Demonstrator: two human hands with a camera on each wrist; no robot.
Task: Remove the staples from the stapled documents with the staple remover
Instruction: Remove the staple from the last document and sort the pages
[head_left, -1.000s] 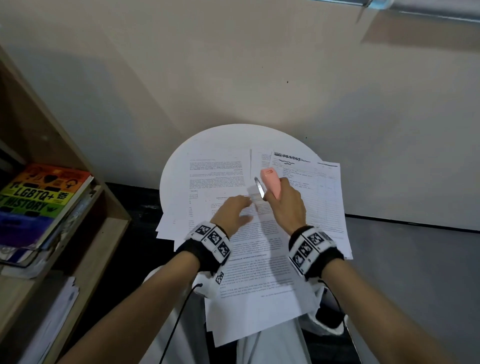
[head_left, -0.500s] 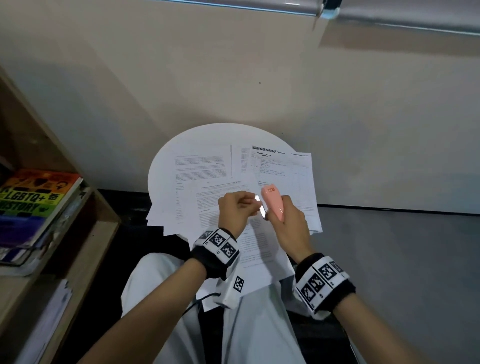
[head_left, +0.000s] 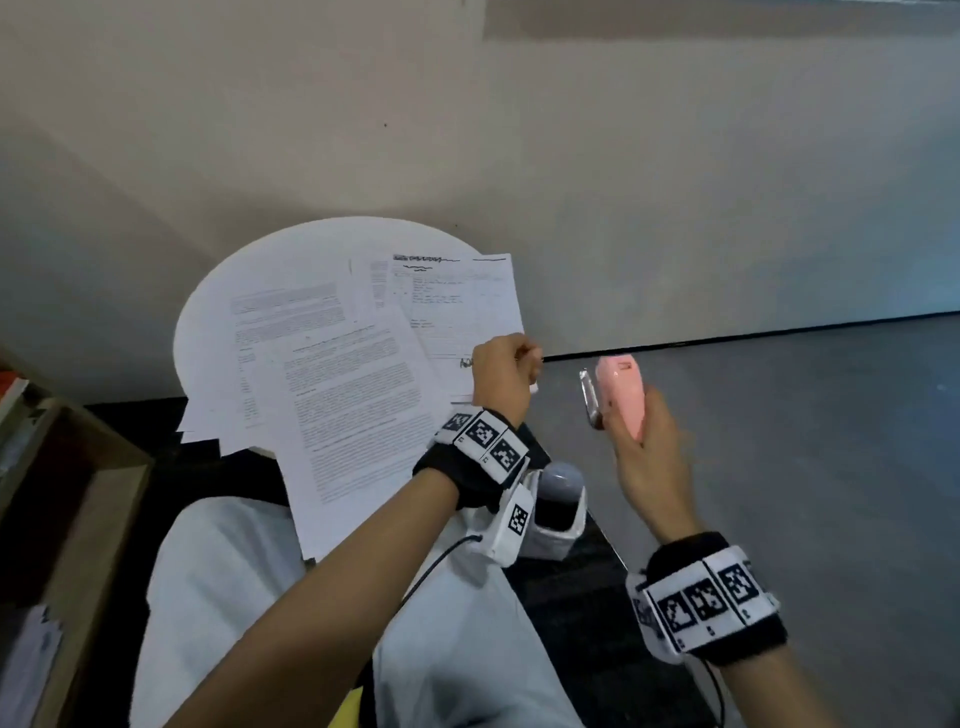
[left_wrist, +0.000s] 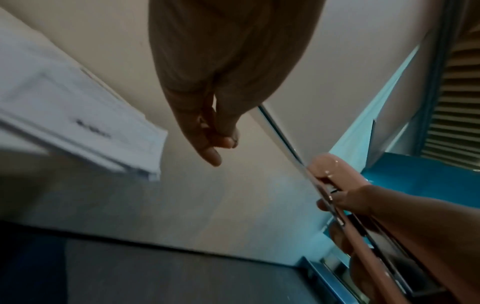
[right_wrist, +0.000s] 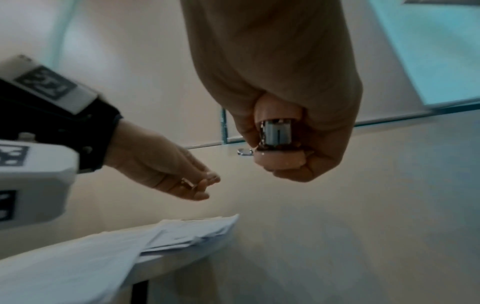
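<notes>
From the head view, your right hand (head_left: 649, 457) grips the pink staple remover (head_left: 618, 400) upright, off the right edge of the round table (head_left: 218, 291), where the documents (head_left: 358, 395) lie spread. Your left hand (head_left: 501, 374) hovers beside them, fingertips pinched together. From the left wrist, thumb and fingers (left_wrist: 207, 152) meet; what they hold is too small to tell. From the right wrist, your fingers wrap the remover's metal end.
</notes>
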